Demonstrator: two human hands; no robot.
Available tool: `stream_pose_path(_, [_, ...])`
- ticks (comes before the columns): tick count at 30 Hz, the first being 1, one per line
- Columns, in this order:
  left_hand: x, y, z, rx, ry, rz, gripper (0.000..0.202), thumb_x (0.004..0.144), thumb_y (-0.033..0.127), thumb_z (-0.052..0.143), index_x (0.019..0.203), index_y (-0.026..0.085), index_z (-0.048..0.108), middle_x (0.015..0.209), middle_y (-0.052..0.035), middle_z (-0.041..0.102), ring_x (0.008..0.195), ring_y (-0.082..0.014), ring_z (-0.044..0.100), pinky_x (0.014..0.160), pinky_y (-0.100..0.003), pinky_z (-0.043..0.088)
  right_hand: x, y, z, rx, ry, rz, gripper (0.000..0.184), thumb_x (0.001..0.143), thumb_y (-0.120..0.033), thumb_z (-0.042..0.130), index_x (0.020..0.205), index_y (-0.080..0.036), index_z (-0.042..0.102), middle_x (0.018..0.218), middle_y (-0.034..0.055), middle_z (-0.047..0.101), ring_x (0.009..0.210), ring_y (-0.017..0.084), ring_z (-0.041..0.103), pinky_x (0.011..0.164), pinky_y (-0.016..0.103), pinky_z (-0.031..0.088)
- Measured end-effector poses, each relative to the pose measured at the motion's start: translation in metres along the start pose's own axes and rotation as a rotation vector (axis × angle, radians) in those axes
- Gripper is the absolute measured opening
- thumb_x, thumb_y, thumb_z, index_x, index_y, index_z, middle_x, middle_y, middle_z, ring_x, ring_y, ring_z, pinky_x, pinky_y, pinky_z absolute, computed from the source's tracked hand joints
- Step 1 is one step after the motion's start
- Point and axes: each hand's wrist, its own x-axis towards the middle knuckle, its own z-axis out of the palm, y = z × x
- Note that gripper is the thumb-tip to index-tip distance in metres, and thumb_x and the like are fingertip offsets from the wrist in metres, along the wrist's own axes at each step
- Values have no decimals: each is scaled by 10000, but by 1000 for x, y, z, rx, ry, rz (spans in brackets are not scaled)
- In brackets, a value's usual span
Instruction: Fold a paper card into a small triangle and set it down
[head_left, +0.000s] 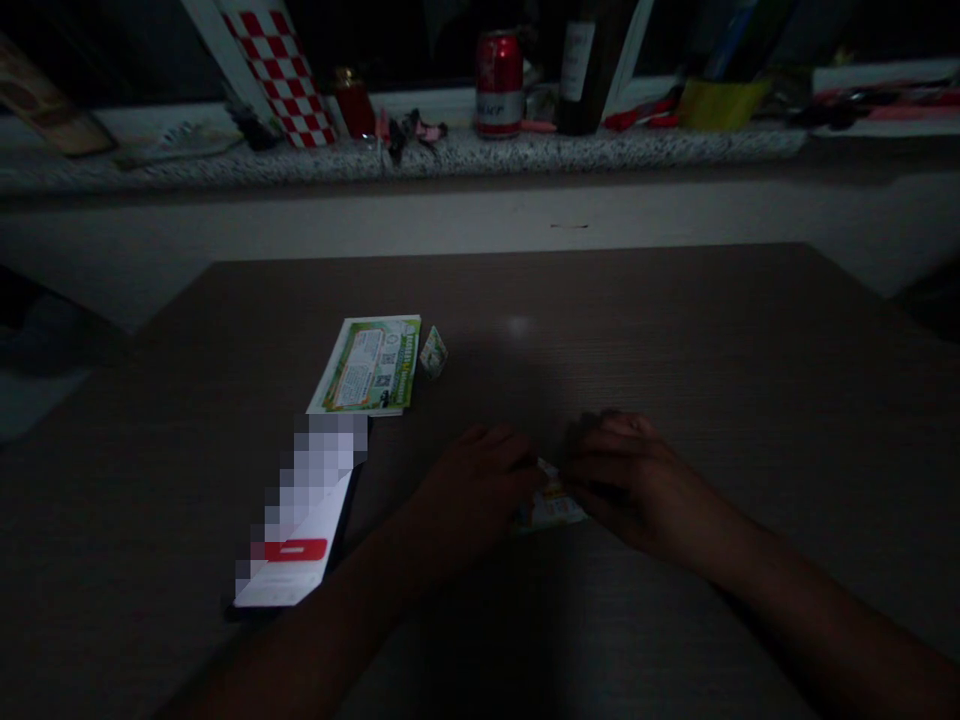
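A small printed sheet of paper [559, 512], light with green and orange patches, lies on the table between my hands. My left hand [480, 485] bears on its left side, fingers bent and closed over the edge. From the right, my right hand [637, 485] pinches the upper right part of the sheet with curled fingers. Both hands hide much of the paper, and the dim light blurs its print. Beyond my left hand are a stack of green printed sheets [367, 365] and a small folded paper piece [433, 353] standing beside it.
A phone or tablet with a lit screen [300, 580] lies left of my left forearm on the brown table [675, 330]. Along the granite sill [450, 158] stand a red can [499, 85], a dark bottle [585, 75] and a red-and-white checked tube [281, 75].
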Motion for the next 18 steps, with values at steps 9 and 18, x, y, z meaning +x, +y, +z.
stream_pose_path(9, [-7,3,-10,-145,-2,-23,388,785,362,723,1149,292,611,1099,-18,588,1047,-231,507,925,-398,367,-2,-5,-6,88,-26,-93,348,786,-124,658,1096,-282,674,995,19,662,1007,211,560,939,400,354])
stream_pose_path(18, [-7,4,-18,-125,-54,-32,136,875,304,618,988,257,678,1125,-1,622,1068,-216,531,936,-391,352,-2,-4,-6,81,-50,-90,241,818,-268,695,1056,-308,682,1007,6,656,1033,208,558,976,408,324])
